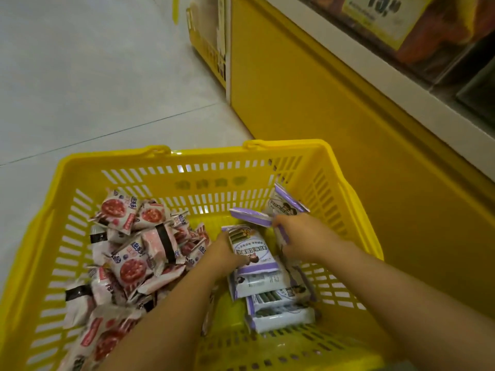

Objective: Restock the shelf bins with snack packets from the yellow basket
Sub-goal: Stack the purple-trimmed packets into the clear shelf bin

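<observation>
A yellow basket [198,183] stands on the floor below me. Its left half holds a heap of several pink and white snack packets [131,253]. Its right half holds several purple and white packets [267,287], some stacked flat. Both my hands are inside the basket. My left hand [225,253] grips the left side of a purple and white packet [251,250]. My right hand [305,236] is closed around a few purple packets [251,216] standing on edge near the basket's right wall.
The yellow shelf base [308,103] rises right behind the basket, with a white shelf edge [388,76] above it. A clear bin with orange packets [439,36] and a yellow price tag [380,14] sits at the top right. Grey tiled floor [93,76] lies to the left.
</observation>
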A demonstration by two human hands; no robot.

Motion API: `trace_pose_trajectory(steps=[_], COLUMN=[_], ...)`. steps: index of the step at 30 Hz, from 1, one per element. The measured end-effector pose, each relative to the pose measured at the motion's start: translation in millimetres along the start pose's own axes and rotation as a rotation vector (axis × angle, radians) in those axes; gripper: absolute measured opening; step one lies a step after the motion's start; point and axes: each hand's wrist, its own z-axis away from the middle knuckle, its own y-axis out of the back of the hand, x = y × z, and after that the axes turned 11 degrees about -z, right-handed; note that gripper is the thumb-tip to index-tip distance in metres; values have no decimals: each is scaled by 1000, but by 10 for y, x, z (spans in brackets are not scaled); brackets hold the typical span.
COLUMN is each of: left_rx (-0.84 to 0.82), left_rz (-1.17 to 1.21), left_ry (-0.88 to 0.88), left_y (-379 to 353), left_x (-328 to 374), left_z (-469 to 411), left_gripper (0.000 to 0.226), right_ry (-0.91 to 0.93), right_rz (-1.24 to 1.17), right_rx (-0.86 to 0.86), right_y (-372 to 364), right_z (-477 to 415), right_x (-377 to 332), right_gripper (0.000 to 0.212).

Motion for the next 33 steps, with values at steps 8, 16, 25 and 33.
trace_pose_trajectory(steps=[8,16,25,33], left_rx=[-43,-40,64,195], left_rz=[346,257,191,65], left_ry=[42,-53,-132,-171], left_y=[45,-159,-140,463], left_x=[96,237,398,292], left_z=[5,64,38,99], left_gripper=[77,67,67,57], right_ry=[-70,-6,35,231], right_rz=[-355,-283,-97,323], right_rx=[272,56,-270,80], right_y=[489,246,179,-9], right_z=[86,86,27,62], right_x=[-31,-5,55,77], right_gripper=[43,40,48,39])
